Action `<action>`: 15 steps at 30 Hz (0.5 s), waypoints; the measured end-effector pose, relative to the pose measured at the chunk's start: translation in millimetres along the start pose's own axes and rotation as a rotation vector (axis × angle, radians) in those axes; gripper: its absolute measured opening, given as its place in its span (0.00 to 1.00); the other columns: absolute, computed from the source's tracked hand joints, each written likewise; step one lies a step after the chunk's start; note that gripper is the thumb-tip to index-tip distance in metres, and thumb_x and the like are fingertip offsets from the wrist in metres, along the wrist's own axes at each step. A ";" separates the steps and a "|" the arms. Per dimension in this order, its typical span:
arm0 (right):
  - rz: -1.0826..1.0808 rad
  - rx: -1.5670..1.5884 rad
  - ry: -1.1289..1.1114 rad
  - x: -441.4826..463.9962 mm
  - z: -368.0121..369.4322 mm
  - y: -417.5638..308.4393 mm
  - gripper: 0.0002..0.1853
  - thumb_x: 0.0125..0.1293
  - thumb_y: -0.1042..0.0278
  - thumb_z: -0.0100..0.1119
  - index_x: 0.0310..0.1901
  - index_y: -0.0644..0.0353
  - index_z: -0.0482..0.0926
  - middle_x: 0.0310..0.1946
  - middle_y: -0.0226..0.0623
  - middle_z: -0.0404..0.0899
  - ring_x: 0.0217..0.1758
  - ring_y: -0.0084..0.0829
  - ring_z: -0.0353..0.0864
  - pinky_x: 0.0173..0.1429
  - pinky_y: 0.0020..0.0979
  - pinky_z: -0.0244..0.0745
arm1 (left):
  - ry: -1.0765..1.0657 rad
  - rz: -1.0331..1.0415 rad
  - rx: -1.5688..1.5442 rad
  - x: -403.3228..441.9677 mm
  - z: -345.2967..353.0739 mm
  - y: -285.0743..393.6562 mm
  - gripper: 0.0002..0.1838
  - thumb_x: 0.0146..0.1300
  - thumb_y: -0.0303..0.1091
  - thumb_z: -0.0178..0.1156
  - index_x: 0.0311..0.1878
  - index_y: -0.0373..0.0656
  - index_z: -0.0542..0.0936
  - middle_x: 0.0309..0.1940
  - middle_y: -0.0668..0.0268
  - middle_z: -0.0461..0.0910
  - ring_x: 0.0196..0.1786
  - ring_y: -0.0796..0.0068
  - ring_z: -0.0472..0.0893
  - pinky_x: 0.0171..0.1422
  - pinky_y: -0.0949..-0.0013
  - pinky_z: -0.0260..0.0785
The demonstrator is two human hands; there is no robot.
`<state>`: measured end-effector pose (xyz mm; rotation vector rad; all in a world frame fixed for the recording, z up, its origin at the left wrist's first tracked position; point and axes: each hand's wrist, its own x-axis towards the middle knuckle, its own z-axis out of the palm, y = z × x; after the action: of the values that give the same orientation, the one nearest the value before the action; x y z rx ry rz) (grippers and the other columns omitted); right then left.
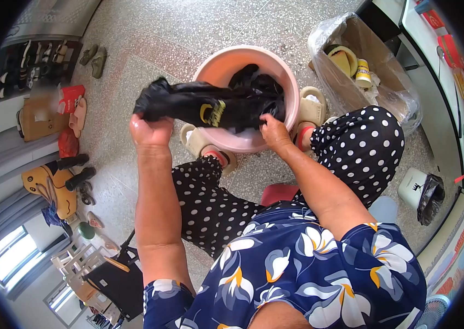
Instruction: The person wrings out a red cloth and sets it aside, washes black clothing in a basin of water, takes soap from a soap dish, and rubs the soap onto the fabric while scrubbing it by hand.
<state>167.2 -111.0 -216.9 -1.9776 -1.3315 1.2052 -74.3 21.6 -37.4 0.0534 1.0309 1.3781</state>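
A wet-looking black garment (188, 104) with a yellow print stretches between my two hands over a pink basin (292, 82). My left hand (152, 130) is closed on one end of it, out past the basin's left side. My right hand (274, 131) grips the cloth at the near right part of the basin, close to the rim. More black cloth (254, 82) lies bunched in the basin, partly covered by the stretched part. Whether it is all one piece, I cannot tell.
The basin stands on the speckled floor (127, 38) between my slippers (311, 107). A plastic-lined cardboard box (391, 90) with rubbish is at the right, and a small white bin (411, 186) with a black bag sits lower right. Shoes (99, 61) and a shoe rack (34, 66) are at the left.
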 end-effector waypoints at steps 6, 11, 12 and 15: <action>0.381 0.624 0.059 16.4 3.7 -1.3 0.14 0.62 0.62 0.49 0.47 0.58 0.73 0.19 0.27 0.68 0.17 0.20 0.64 0.17 0.26 0.60 | 0.164 -0.085 0.148 -15.4 18.9 -12.1 0.19 0.64 0.35 0.41 0.46 0.33 0.76 0.45 0.53 0.79 0.49 0.55 0.78 0.58 0.48 0.68; 0.528 1.355 -0.084 20.5 8.2 -89.0 0.12 0.66 0.59 0.45 0.47 0.53 0.69 0.19 0.22 0.60 0.16 0.15 0.57 0.16 0.21 0.56 | 0.041 -0.137 0.167 -26.9 14.4 -10.5 0.16 0.65 0.34 0.44 0.46 0.34 0.77 0.43 0.53 0.80 0.46 0.59 0.80 0.55 0.52 0.73; 0.392 1.248 -0.066 23.2 17.7 -103.1 0.11 0.67 0.59 0.44 0.45 0.54 0.69 0.20 0.26 0.64 0.16 0.21 0.62 0.17 0.25 0.60 | 0.023 -0.146 0.166 -29.0 14.9 -12.5 0.16 0.64 0.33 0.45 0.47 0.34 0.76 0.43 0.54 0.80 0.46 0.59 0.80 0.55 0.53 0.73; -0.222 0.413 0.319 40.0 77.8 -109.4 0.10 0.70 0.61 0.42 0.41 0.58 0.68 0.27 0.46 0.77 0.23 0.48 0.76 0.28 0.44 0.72 | 0.008 -0.173 0.145 -37.4 24.4 -17.9 0.17 0.64 0.32 0.45 0.50 0.34 0.76 0.45 0.54 0.80 0.48 0.60 0.80 0.56 0.54 0.73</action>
<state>52.3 -35.8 -189.3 -1.5994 -1.0136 0.9239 -39.8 -0.8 -12.5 0.0646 1.1146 1.1467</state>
